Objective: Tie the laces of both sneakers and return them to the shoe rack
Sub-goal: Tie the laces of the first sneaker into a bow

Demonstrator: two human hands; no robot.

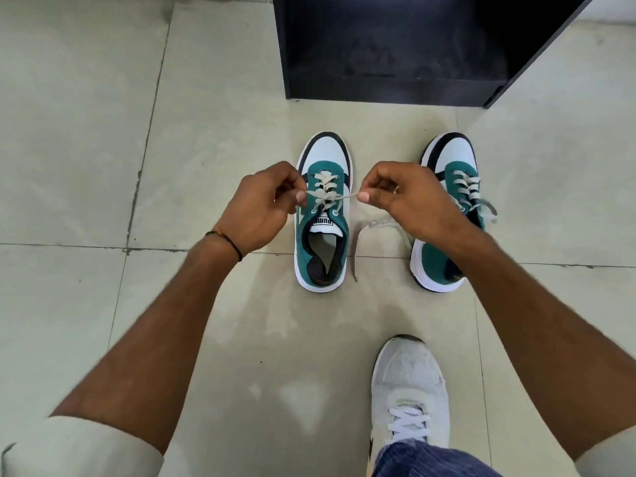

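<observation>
Lace of left sneaker stretches left-right between my pinching left hand and right hand; sneaker axis near-far.

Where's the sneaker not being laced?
Head view, right of centre, on the floor: the untied sneaker sits beside the other sneaker, partly behind the right hand.
</observation>
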